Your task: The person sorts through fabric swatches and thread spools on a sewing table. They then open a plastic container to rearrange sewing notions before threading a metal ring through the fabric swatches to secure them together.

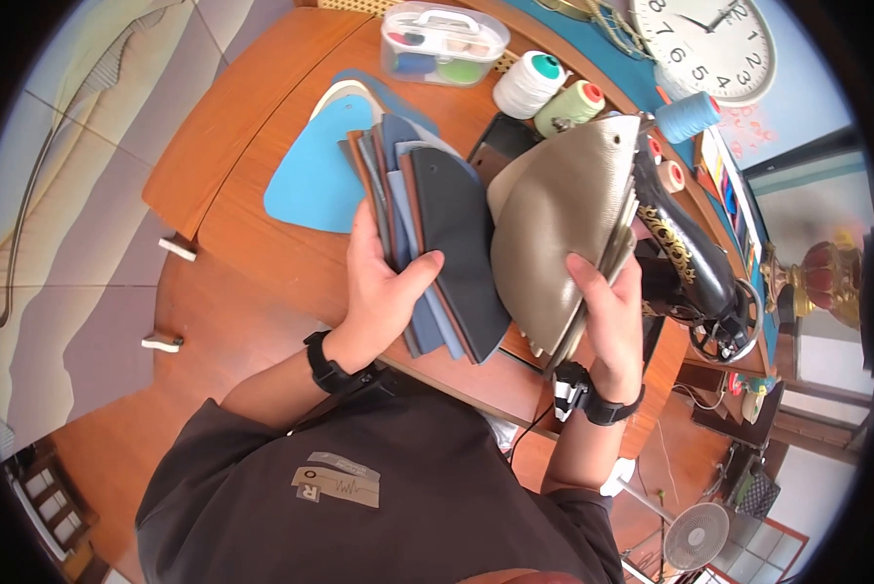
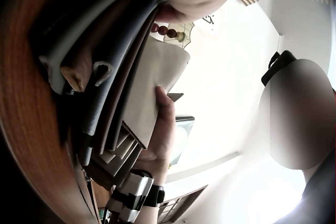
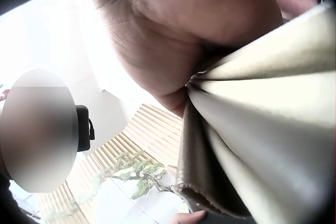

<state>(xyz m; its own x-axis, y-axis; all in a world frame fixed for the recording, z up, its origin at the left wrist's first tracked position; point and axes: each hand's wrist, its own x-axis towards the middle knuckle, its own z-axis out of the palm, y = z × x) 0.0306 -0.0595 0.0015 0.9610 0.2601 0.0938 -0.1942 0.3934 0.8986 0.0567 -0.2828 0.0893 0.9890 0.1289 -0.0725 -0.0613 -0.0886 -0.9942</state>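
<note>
In the head view my left hand [image 1: 380,290] grips a stack of leather swatches, with a black swatch [image 1: 453,234] on top and blue, brown and grey ones fanned beneath. Its thumb lies on the black face. My right hand [image 1: 612,316] holds a second bundle of swatches, topped by a metallic beige leather swatch [image 1: 554,234] with a hole near its far corner. In the right wrist view the beige leather [image 3: 278,113] bunches into folds under the palm. The left wrist view shows the dark swatches' edges [image 2: 105,113] close up. The two bundles sit side by side.
Light blue leather pieces [image 1: 325,175] lie on the wooden table [image 1: 261,263]. Behind are a clear sewing box [image 1: 444,44], thread cones [image 1: 529,88] and a wall clock [image 1: 705,44]. A black sewing machine [image 1: 685,248] stands right of my right hand.
</note>
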